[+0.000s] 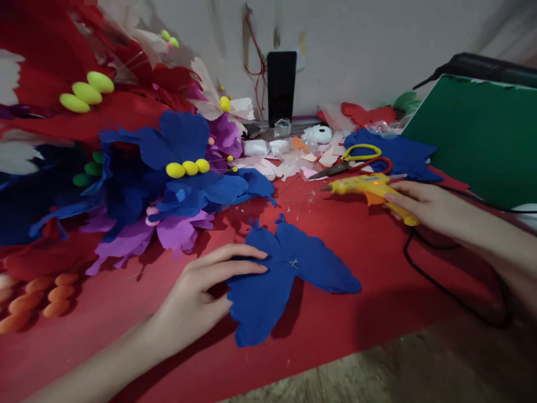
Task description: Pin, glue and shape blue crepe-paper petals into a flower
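Note:
A blue butterfly cutout [268,302], layered and made of paper or thin foam, lies tilted over the red tabletop covering. Silvery staples cross at its centre. My left hand [201,285] pinches its left wing, two fingers on top and the thumb tucked at the edge. Over to the right, my right hand [423,204] grips the handle of a yellow hot glue gun [361,184], whose nozzle points left. An orange trigger shows under its body, and a small light glows on its side. Scissors [352,162] with yellow and red handles lie just behind the glue gun.
Finished blue butterflies [184,140] with yellow oval bodies pile up on the left among red, purple and white ones. A black phone [281,87] leans on the wall. Blue cutouts [394,154] and a green board [474,134] stand right. The black cord [440,302] loops near the front edge.

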A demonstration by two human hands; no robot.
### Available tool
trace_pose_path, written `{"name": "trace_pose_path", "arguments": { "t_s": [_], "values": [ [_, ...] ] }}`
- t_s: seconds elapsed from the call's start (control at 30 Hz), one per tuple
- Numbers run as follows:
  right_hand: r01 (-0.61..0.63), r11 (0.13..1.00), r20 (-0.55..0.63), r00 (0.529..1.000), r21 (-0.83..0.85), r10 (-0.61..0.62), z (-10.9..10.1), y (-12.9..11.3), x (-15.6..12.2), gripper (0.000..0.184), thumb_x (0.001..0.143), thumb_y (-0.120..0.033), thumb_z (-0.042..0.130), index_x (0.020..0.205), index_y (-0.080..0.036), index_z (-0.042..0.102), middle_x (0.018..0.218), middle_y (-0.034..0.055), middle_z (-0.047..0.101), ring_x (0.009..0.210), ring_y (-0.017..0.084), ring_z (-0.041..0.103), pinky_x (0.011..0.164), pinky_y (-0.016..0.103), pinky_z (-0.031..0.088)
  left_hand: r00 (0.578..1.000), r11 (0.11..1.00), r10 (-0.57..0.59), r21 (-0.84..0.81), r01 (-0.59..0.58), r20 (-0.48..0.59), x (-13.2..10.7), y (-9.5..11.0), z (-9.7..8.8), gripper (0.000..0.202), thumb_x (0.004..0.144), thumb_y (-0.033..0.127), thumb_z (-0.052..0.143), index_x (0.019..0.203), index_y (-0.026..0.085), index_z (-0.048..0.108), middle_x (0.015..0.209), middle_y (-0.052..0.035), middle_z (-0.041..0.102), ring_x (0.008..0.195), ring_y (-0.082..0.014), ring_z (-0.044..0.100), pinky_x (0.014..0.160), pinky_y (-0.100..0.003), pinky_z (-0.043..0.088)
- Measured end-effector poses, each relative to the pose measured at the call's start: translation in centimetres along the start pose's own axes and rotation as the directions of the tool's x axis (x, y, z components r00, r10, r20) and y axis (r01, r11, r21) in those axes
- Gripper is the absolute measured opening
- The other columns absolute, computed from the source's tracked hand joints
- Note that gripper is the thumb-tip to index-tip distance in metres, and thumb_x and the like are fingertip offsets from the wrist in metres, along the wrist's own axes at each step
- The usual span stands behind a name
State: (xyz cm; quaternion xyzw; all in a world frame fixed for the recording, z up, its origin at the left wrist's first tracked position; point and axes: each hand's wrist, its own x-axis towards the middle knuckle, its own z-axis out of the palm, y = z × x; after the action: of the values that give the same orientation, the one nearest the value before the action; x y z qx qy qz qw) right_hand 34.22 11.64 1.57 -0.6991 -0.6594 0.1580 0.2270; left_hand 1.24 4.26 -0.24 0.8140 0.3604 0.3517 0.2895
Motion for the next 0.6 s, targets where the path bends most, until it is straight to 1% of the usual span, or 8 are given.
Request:
{"name": "trace_pose_path", "arguments": {
  "t_s": [0.07,0.13,0.2,0.23,0.3,0.43,0.53,0.6],
  "values": [
    [-0.014,0.991,0.051,0.999,0.134,0.007,0.0,-0.7,-0.7,0.061,0.06,-0.063,0.031,0.095,-0.014,0.047,0.071,0.0074,0.056,0.057,0.014,0.054,0.054,0.028,0.046,1.0,1.0,0.008,0.009,-0.008,0.005,0.0,0.0,0.0,0.024,0.08,0.012,0.049,0.095,0.023,0.063,0.101,-0.0028,0.062,0.088,-0.0148,0.061,0.079,-0.025,0.05],
    [-0.036,0.957,0.094,0.996,0.288,0.009,0.2,-1.4,-1.4,0.059,0.062,-0.061,0.037,0.101,-0.017,0.045,0.075,0.005,0.057,0.061,0.011,0.054,0.056,0.023,0.046,1.0,0.999,0.017,0.029,-0.017,0.01,0.0,0.0,-0.1,0.025,0.08,0.011,0.049,0.096,0.024,0.063,0.102,-0.0023,0.061,0.089,-0.0141,0.06,0.08,-0.024,0.049],
    [-0.081,0.902,0.143,0.99,0.424,0.022,0.5,-1.9,-2.1,0.054,0.061,-0.059,0.048,0.099,-0.02,0.048,0.077,0.003,0.057,0.061,0.01,0.053,0.055,0.02,0.044,0.999,0.998,0.031,0.055,-0.032,0.024,0.0,0.0,-0.1,0.026,0.08,0.011,0.049,0.096,0.026,0.063,0.104,-0.0022,0.059,0.091,-0.0141,0.059,0.081,-0.025,0.048],
    [-0.096,0.89,0.163,0.986,0.447,0.025,0.8,-2.2,-2.4,0.052,0.06,-0.059,0.05,0.095,-0.02,0.051,0.076,0.0025,0.057,0.06,0.01,0.052,0.052,0.019,0.042,0.998,0.997,0.04,0.068,-0.043,0.038,0.0,0.0,0.0,0.026,0.081,0.011,0.049,0.097,0.026,0.063,0.105,-0.0024,0.057,0.092,-0.0146,0.058,0.081,-0.025,0.048],
    [-0.078,0.916,0.161,0.987,0.394,0.015,1.3,-2.7,-2.9,0.053,0.057,-0.063,0.052,0.088,-0.02,0.055,0.074,0.0022,0.056,0.058,0.01,0.05,0.049,0.02,0.039,0.995,0.993,0.068,0.095,-0.075,0.072,-0.1,0.0,0.1,0.024,0.082,0.014,0.051,0.098,0.027,0.063,0.108,-0.0028,0.055,0.096,-0.0157,0.056,0.083,-0.026,0.048],
    [-0.018,0.967,0.034,0.999,0.253,0.01,1.8,-3.2,-3.4,0.063,0.046,-0.066,0.057,0.087,-0.019,0.057,0.074,0.002,0.056,0.061,0.012,0.049,0.056,0.024,0.041,0.982,0.96,0.178,0.208,-0.189,0.069,-0.7,0.2,0.1,0.023,0.086,0.024,0.047,0.104,0.028,0.06,0.115,-0.0023,0.051,0.105,-0.0165,0.051,0.092,-0.029,0.043],
    [-0.011,0.962,0.024,1.0,0.273,0.004,1.8,-3.2,-3.4,0.06,0.048,-0.065,0.057,0.087,-0.02,0.057,0.078,0.0026,0.057,0.063,0.013,0.051,0.057,0.024,0.042,0.962,0.915,0.234,0.304,-0.266,0.138,-1.1,0.3,-0.1,0.026,0.087,0.02,0.044,0.107,0.028,0.058,0.117,-0.0012,0.053,0.11,-0.0165,0.047,0.098,-0.03,0.037],
    [-0.005,0.96,0.025,1.0,0.28,-0.002,1.6,-3.2,-3.3,0.056,0.05,-0.065,0.056,0.084,-0.02,0.057,0.08,0.0029,0.058,0.064,0.013,0.051,0.056,0.023,0.042,0.954,0.922,0.229,0.271,-0.276,0.194,-0.9,0.3,-0.2,0.026,0.087,0.02,0.043,0.107,0.026,0.058,0.119,-0.0026,0.052,0.111,-0.0162,0.047,0.098,-0.029,0.037]
  ]
}}
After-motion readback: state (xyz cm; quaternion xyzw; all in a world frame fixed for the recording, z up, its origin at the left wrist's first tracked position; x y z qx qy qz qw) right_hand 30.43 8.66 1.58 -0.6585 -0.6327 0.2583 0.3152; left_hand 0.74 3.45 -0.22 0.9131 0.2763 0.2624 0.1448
